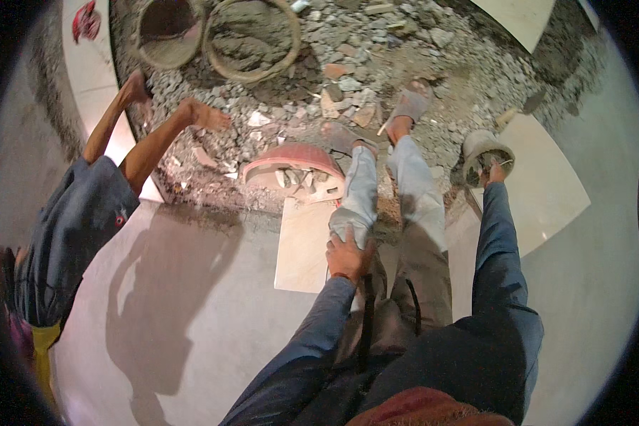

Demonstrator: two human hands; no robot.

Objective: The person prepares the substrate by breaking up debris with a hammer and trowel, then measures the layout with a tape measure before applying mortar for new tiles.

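Two hands show in the head view: the left hand (pixel 348 254) rests flat on the person's own left knee, fingers spread and holding nothing, while the right hand (pixel 491 165) has its fingers closed around a small round mortar-caked grey pan (pixel 484 148), held above the pale stone floor tile (pixel 547 192) beside the rubble heap (pixel 376 64). Rigid and gritty, that pan probably handles heavy for its size, best gripped at the rim; a co-worker's bare arms (pixel 156 135) reach into debris near a pink plastic basin (pixel 291 167).

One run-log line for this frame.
left hand: resting on own knee | right hand: holding grey bowl | nearby: pink pan, rubble
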